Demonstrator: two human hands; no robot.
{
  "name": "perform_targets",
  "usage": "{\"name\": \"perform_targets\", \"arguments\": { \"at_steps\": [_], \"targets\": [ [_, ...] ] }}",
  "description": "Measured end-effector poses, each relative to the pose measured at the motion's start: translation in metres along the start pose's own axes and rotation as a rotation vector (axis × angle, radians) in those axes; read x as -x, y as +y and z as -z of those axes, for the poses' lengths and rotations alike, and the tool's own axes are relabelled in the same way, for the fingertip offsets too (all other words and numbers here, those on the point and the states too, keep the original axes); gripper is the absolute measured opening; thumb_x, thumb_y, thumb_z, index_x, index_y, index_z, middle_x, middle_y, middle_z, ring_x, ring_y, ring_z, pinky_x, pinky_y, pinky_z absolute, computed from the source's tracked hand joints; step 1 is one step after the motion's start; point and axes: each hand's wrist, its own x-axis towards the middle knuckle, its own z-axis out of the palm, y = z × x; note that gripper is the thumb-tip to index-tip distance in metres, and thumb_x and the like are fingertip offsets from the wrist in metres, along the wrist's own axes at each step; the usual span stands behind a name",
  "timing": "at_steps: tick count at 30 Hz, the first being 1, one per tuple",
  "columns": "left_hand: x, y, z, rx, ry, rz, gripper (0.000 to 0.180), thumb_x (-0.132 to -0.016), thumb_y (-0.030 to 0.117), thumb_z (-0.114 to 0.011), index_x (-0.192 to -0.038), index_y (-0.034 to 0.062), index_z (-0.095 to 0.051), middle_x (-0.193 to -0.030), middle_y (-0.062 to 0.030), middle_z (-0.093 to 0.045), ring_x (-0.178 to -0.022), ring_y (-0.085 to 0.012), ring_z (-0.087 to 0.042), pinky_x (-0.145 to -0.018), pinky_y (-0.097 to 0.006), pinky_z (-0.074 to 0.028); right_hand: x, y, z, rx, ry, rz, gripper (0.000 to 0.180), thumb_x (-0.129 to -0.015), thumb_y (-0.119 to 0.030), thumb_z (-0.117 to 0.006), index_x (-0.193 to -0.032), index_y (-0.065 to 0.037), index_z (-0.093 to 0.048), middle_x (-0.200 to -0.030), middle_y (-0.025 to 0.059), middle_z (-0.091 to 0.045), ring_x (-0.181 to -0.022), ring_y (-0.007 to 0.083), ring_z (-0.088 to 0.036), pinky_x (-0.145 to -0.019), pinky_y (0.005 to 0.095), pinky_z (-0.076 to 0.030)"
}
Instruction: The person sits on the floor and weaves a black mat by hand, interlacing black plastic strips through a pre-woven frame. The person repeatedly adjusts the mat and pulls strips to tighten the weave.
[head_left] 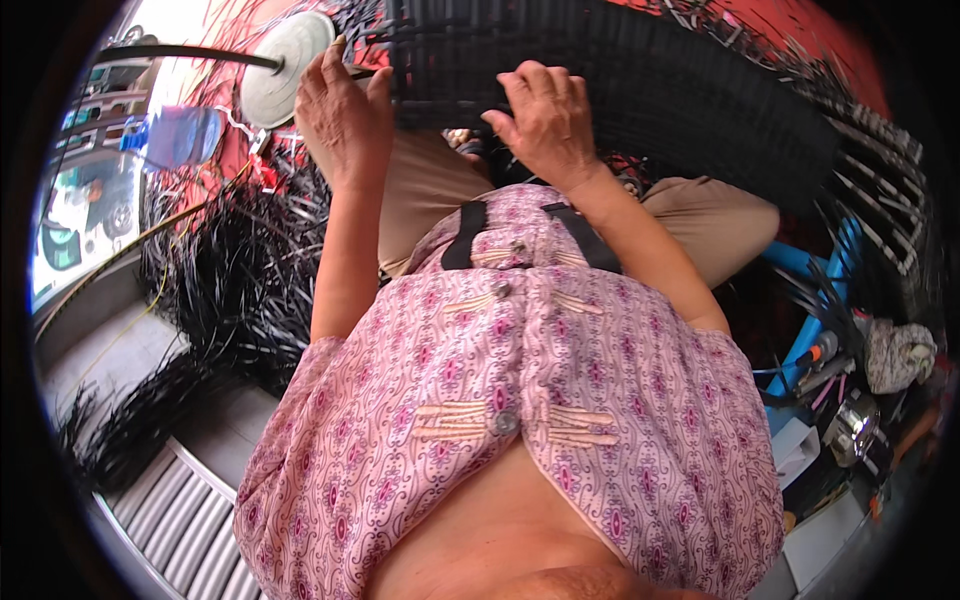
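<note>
A large black woven panel (620, 90) of flat plastic strips stretches across my lap toward the upper right. My left hand (345, 120) is at the panel's left end, its fingers bent around something dark and narrow that I cannot make out. My right hand (545, 115) lies on the panel's near edge, fingers spread and thumb apart, with nothing gripped in it. Both forearms reach up from below, over my brown trousers (425, 180).
A heap of loose black strips (250, 250) lies at my left. Beyond it are a round pale disc (285, 70) and a clear blue bottle (185, 135). Blue tubing (815, 310), a shiny metal item (853, 428) and crumpled cloth (898, 355) are at the right.
</note>
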Motion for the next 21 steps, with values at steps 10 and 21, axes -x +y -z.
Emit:
{"name": "perform_targets", "arguments": {
  "at_steps": [10, 21],
  "targets": [
    [0.048, 0.057, -0.025, 0.488, -0.340, -0.283, 0.060, -0.085, 0.020, -0.082, -0.140, 0.0078, -0.060, -0.127, -0.0120, -0.067, -0.120, -0.0335, -0.059, -0.107, -0.045, -0.042, 0.072, 0.042, 0.041, 0.193, 0.087, -0.210, 0.047, -0.083, -0.031, -0.079, -0.124, -0.011, -0.068, -0.123, 0.0062, -0.059, -0.116, 0.0281, -0.056, -0.101, 0.0475, -0.042],
    [0.056, 0.063, -0.065, 0.417, -0.247, -0.325, 0.098, -0.075, 0.044, -0.087, -0.156, 0.0071, -0.045, -0.145, -0.0138, -0.058, -0.135, -0.0358, -0.049, -0.117, -0.052, -0.031, 0.110, 0.121, 0.108, 0.333, -0.077, -0.282, 0.093, -0.065, -0.042, -0.092, -0.143, -0.009, -0.052, -0.139, 0.0110, -0.049, -0.137, 0.0311, -0.043, -0.115, 0.0516, -0.033]
  ]
}}
